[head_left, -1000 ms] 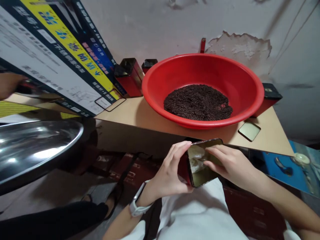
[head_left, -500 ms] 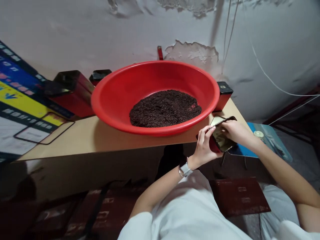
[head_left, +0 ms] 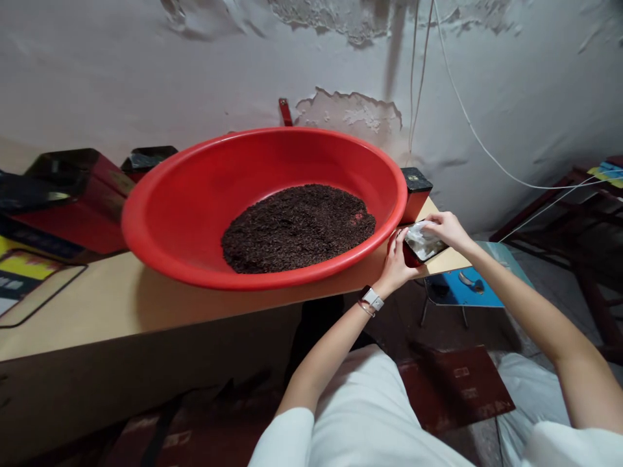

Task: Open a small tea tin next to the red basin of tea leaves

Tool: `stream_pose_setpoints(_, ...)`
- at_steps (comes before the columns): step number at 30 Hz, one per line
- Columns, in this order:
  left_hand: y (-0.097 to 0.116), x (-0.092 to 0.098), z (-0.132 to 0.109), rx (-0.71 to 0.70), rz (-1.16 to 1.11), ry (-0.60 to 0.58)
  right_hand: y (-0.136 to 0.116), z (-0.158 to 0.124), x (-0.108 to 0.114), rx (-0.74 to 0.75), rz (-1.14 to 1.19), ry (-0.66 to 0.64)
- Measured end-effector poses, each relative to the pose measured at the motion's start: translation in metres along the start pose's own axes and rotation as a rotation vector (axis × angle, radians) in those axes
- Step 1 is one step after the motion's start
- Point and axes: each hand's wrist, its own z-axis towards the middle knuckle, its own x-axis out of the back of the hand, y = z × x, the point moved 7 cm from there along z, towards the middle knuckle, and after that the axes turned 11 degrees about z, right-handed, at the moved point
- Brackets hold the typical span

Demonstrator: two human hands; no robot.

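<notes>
A small red tin (head_left: 411,251) with an open top and a pale liner showing inside is held at the table's right end. My left hand (head_left: 396,266) grips its side from below; a watch is on that wrist. My right hand (head_left: 445,228) rests on the tin's top edge, fingers touching the liner. Just to the left stands a large red basin (head_left: 195,194) holding a heap of dark loose tea leaves (head_left: 296,227), on a tan table (head_left: 121,305).
Red tins with black tops stand behind the basin: one (head_left: 73,201) at the left, one (head_left: 146,159) behind it, one (head_left: 413,188) at the right. A blue stool (head_left: 462,292) sits right of the table. Dark red boxes (head_left: 457,383) lie on the floor. Cables hang on the peeling wall.
The view has swung right. Both hands have carried the tin up from my lap to the table's right end beside the basin. The printed carton and metal pan at left have left view.
</notes>
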Motion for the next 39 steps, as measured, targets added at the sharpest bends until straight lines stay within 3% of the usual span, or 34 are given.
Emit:
stream_pose_setpoints(4,0.0,-0.007,0.016,0.028,0.004,-0.04,0.009,0.011,0.007,-0.047,-0.082,0.054)
stream_pose_setpoints(8,0.007,-0.009,0.009,0.052,0.187,0.027,0.015,0.019,0.007,-0.071,0.013,-0.065)
stream_pose_setpoints(12,0.033,-0.015,-0.001,-0.198,0.471,0.07,0.02,0.021,0.008,-0.135,0.144,-0.143)
stream_pose_setpoints(14,0.041,-0.02,0.003,-0.26,0.571,0.021,0.02,0.021,0.011,-0.136,0.069,-0.105)
stream_pose_setpoints(18,0.049,-0.022,0.013,-0.248,0.647,-0.063,0.011,0.012,0.017,-0.073,-0.157,-0.039)
stream_pose_setpoints(24,0.073,-0.022,-0.012,-0.309,0.604,0.011,0.008,-0.022,0.024,0.043,-0.284,-0.006)
stream_pose_setpoints(28,0.066,-0.023,-0.01,-0.275,0.576,-0.029,0.019,-0.024,0.022,0.031,-0.204,0.029)
stream_pose_setpoints(33,0.051,-0.014,0.014,-0.218,0.658,-0.084,0.029,-0.004,0.014,-0.063,0.132,-0.071)
stream_pose_setpoints(39,0.057,-0.009,0.022,-0.238,0.702,-0.192,0.034,0.007,0.024,-0.087,0.247,-0.051)
